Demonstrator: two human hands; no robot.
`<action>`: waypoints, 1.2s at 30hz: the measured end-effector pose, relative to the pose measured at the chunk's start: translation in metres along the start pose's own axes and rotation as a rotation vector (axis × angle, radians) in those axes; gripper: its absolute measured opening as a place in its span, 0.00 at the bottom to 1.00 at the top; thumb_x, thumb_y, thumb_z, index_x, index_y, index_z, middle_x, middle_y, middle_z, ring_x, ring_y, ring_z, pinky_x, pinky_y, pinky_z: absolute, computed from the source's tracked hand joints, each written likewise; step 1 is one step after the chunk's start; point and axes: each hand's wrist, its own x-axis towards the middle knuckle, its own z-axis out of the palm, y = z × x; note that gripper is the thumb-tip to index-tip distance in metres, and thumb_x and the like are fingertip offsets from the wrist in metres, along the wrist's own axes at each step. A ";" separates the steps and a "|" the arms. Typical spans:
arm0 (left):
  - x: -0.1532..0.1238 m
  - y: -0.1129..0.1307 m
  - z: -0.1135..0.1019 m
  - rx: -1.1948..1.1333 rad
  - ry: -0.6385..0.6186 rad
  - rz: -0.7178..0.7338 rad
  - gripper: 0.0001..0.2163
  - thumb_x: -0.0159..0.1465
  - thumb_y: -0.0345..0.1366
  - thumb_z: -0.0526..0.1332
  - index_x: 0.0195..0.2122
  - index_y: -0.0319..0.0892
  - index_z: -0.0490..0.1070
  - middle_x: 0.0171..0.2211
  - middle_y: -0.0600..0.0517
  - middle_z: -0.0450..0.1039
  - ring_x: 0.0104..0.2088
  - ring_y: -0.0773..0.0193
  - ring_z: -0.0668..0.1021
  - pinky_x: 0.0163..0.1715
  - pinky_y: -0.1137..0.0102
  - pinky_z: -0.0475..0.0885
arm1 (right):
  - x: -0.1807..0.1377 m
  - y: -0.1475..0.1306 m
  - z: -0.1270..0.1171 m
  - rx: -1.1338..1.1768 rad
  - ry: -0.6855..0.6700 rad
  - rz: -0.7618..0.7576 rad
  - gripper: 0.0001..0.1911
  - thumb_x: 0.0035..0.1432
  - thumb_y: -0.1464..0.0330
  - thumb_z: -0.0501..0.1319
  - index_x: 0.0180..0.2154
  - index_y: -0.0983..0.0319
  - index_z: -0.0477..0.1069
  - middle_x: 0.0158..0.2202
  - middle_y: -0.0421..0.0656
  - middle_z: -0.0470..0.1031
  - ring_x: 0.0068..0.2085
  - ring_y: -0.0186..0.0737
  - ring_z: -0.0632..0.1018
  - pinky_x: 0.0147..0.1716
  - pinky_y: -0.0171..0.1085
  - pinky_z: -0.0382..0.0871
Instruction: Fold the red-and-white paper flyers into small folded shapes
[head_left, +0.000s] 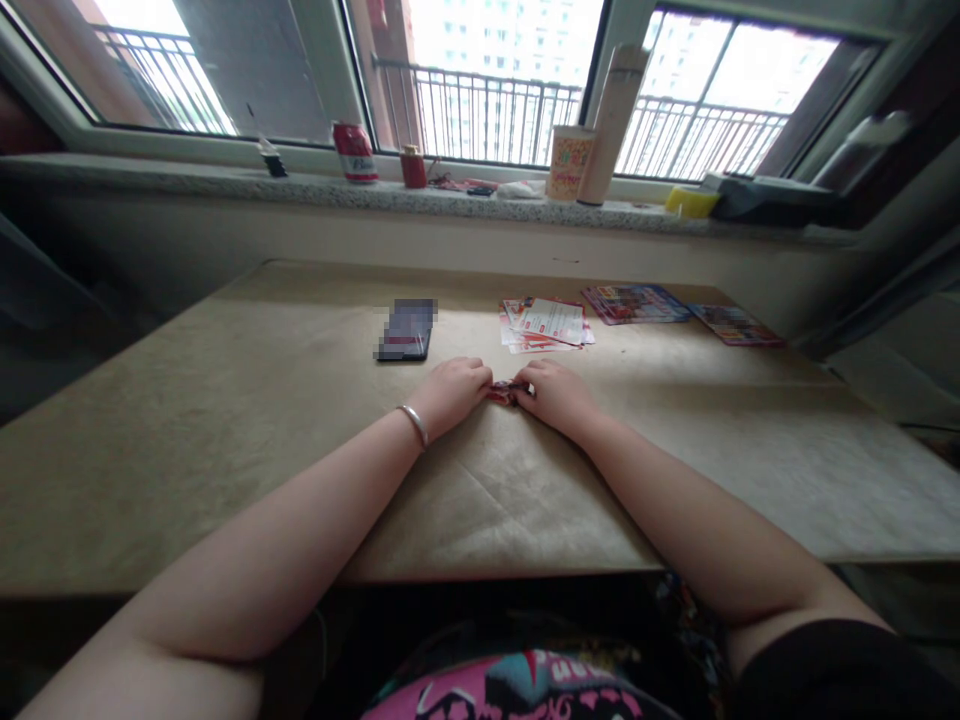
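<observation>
Between my two hands, low over the table, is a small folded piece of printed paper (502,393) in red and dark colours. My left hand (455,388), with a silver bangle at the wrist, pinches its left end. The fingers of my right hand (553,392) close on its right end. Fingertips cover part of the paper, so its full shape is hidden. Just beyond my hands lies a loose pile of red-and-white printed sheets (546,322). A dark phone (407,330) rests flat beyond my left hand, partly pixelated.
Colourful printed cards (637,303) and another stack of cards (736,325) lie at the back right of the beige-covered table (225,430). On the windowsill stand a red-and-white can (355,152), a paper cup (570,162), a tall bottle (613,125) and a yellow item (691,203).
</observation>
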 end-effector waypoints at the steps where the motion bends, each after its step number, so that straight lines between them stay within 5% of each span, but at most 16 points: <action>1: -0.001 -0.001 -0.002 0.036 -0.004 0.000 0.10 0.66 0.34 0.55 0.33 0.39 0.75 0.35 0.47 0.75 0.35 0.60 0.76 0.35 0.69 0.68 | 0.000 0.001 -0.001 -0.008 -0.006 0.005 0.08 0.59 0.66 0.59 0.35 0.60 0.76 0.37 0.45 0.77 0.40 0.41 0.74 0.38 0.36 0.63; 13: -0.009 -0.011 -0.010 0.092 -0.056 -0.046 0.10 0.65 0.35 0.54 0.33 0.40 0.74 0.35 0.47 0.76 0.36 0.59 0.77 0.34 0.68 0.67 | -0.003 0.011 -0.001 0.070 -0.015 0.065 0.04 0.54 0.68 0.61 0.30 0.60 0.73 0.34 0.44 0.75 0.38 0.40 0.72 0.37 0.36 0.63; 18: -0.010 -0.014 -0.003 -0.214 0.029 -0.045 0.06 0.63 0.35 0.57 0.37 0.40 0.72 0.37 0.48 0.74 0.41 0.58 0.75 0.42 0.66 0.69 | -0.003 0.018 0.003 0.207 0.051 0.088 0.05 0.56 0.68 0.60 0.29 0.61 0.72 0.32 0.43 0.74 0.36 0.39 0.71 0.36 0.36 0.62; 23: -0.010 -0.007 0.000 -0.569 0.096 -0.001 0.19 0.56 0.37 0.67 0.48 0.42 0.68 0.45 0.49 0.69 0.35 0.66 0.75 0.40 0.69 0.72 | -0.002 0.022 0.005 0.511 0.024 0.266 0.07 0.56 0.65 0.58 0.30 0.62 0.70 0.27 0.39 0.73 0.29 0.35 0.71 0.30 0.34 0.60; 30: -0.007 0.003 0.002 -0.621 0.208 -0.025 0.07 0.63 0.36 0.58 0.37 0.42 0.74 0.38 0.49 0.71 0.38 0.64 0.74 0.40 0.70 0.71 | -0.002 0.023 0.004 0.778 -0.102 0.294 0.14 0.57 0.59 0.56 0.28 0.62 0.69 0.22 0.38 0.71 0.25 0.33 0.69 0.27 0.33 0.59; 36: -0.006 -0.002 0.001 -0.617 0.179 -0.152 0.09 0.63 0.39 0.58 0.34 0.40 0.74 0.35 0.50 0.74 0.36 0.63 0.75 0.39 0.68 0.70 | -0.002 0.020 0.005 0.644 0.138 0.170 0.12 0.58 0.61 0.57 0.36 0.62 0.72 0.35 0.42 0.75 0.33 0.36 0.72 0.33 0.35 0.65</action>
